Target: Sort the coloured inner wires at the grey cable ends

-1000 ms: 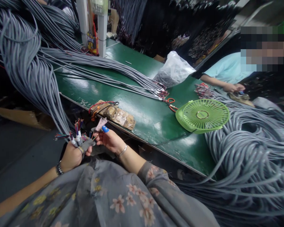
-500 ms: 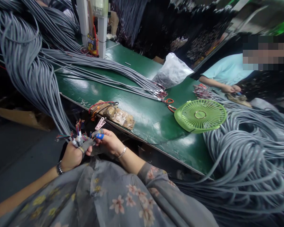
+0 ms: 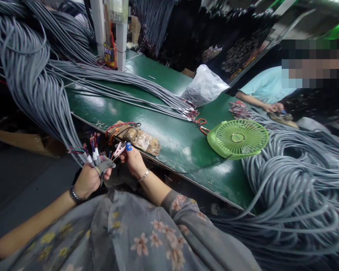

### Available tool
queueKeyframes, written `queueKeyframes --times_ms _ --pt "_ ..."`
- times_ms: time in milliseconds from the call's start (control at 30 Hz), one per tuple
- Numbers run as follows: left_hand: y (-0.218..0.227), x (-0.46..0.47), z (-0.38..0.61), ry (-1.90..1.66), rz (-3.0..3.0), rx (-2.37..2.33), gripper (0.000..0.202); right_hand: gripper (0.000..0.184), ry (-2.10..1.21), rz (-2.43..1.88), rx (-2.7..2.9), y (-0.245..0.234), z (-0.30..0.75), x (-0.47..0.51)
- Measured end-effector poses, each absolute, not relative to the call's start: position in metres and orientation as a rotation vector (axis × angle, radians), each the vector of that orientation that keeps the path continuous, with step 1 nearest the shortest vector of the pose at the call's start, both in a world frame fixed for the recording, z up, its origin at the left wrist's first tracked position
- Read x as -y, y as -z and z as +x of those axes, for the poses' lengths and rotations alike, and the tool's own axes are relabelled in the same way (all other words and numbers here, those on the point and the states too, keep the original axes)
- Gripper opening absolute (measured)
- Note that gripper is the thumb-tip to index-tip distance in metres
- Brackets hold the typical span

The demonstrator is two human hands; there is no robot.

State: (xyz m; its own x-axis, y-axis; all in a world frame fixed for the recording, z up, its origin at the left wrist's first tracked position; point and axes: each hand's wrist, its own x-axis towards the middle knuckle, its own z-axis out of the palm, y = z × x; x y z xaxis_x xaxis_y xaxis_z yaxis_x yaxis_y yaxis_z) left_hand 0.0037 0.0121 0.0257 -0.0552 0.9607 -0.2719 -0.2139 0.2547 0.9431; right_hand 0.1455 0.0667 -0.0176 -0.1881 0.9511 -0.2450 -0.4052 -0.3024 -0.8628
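Note:
My left hand (image 3: 88, 180) is closed around the ends of several grey cables (image 3: 90, 161), with a grey finger cover on it. Out of the cable ends stick white sleeves and thin coloured wires (image 3: 95, 140), fanned in different directions. My right hand (image 3: 136, 162), with a blue wrap (image 3: 128, 146) on one digit, pinches the handle end of a pink clip (image 3: 119, 150). The clip points down and left, its jaws close to the fine wires at my left fingers. Whether the jaws touch a wire is too small to tell.
On the green table (image 3: 164, 131) lie a taped brown block with wires (image 3: 141, 137), a bundle of grey cables (image 3: 135, 81), orange-handled scissors (image 3: 202, 122), a plastic bag (image 3: 205, 86) and a green fan (image 3: 238, 138). Coiled cables (image 3: 296, 180) fill the right; a co-worker (image 3: 268, 86) sits beyond.
My right hand has moved from the wires beside my left hand up to the pink clip and now grips it. My left hand still holds the cables.

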Motion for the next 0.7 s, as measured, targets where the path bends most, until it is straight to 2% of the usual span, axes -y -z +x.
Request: queueKeyframes --times_ms 133,333,567,700 --pt "-0.024 -0.013 0.005 -1.141 0.838 -1.242 0.031 0.049 -1.883 -0.923 0.663 0.011 0.143 -0.070" --pt "-0.020 -0.014 0.006 -1.143 0.816 -1.245 0.030 0.044 -1.859 -0.896 0.533 0.009 0.137 -0.069" --pt "-0.020 -0.007 0.004 -1.124 0.807 -1.243 0.031 0.059 -2.024 -0.891 0.568 0.011 0.146 -0.062" --pt "-0.013 0.001 -0.001 -1.116 0.826 -1.258 0.031 0.057 -2.034 -0.827 0.706 0.019 0.152 -0.047"
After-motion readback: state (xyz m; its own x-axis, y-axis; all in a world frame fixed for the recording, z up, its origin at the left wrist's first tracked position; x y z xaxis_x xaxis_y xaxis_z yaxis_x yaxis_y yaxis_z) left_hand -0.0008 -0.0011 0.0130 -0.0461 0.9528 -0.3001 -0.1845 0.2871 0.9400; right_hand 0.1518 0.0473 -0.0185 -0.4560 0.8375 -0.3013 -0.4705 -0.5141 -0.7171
